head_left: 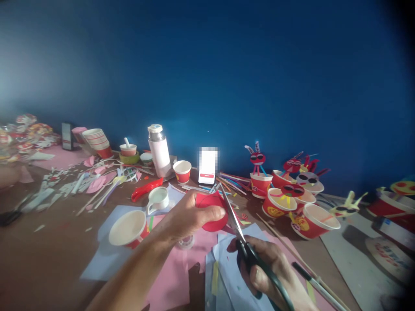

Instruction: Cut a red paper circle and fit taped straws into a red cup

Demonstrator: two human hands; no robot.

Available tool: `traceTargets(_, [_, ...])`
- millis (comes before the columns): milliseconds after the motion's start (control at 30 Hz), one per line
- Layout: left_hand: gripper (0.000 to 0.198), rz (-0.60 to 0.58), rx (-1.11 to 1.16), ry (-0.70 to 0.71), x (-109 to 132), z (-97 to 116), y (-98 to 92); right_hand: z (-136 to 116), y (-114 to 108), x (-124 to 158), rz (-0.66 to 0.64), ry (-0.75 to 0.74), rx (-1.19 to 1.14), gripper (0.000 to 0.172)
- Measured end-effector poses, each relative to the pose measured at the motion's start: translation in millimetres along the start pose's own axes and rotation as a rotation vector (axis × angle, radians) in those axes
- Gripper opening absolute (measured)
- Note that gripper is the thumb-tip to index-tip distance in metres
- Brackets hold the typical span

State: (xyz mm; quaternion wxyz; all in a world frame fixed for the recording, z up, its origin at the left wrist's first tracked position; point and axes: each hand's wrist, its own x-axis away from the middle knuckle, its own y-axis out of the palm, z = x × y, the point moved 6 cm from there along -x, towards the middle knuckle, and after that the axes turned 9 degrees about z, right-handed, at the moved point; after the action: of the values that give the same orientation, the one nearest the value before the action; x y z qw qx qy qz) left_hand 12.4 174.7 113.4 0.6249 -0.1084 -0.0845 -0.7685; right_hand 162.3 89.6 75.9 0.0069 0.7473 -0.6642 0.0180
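Observation:
My left hand (191, 216) pinches a piece of red paper (214, 220), thumb on top, and holds it above the table. Black-handled scissors (238, 226) are in my right hand (272, 263), with fingers through the loops. Their blades point up and away, right at the paper's right edge. Whether the blades are cutting into it I cannot tell. Beneath my hands lie pink paper (171, 268) and light blue sheets (227, 272).
A white bottle (159, 153), a small paper cup (182, 171) and a lit phone (208, 166) stand behind my hands. Red paper cups with decorated figures (257, 160) fill the right. A white mug (158, 199), a larger paper cup (128, 228) and paper scraps (55, 185) lie left.

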Motion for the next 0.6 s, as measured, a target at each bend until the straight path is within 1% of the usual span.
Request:
traceTargets(100, [0.025,0.072,-0.13,0.002,-0.2,-0.8,-3.3,0.0,1.4,0.5,0.04,0.016,-0.031,0.058])
traceTargets(133, [0.026,0.076,-0.152,0.008,0.0,-0.4,-3.3,0.2,1.7,0.8,0.05,0.023,-0.036,0.058])
traceTargets(333, [0.03,0.121,-0.197,0.018,-0.5,-1.4,-7.9,-0.2,2.4,1.7,0.055,0.046,-0.04,0.058])
traceTargets(467, [0.031,0.114,-0.212,0.016,0.4,1.5,-6.8,-0.7,2.7,1.4,0.04,0.046,-0.021,0.06])
traceTargets(600, [0.038,0.098,-0.228,-0.007,0.7,2.9,-5.9,2.1,2.0,1.3,0.017,0.043,-0.04,0.06])
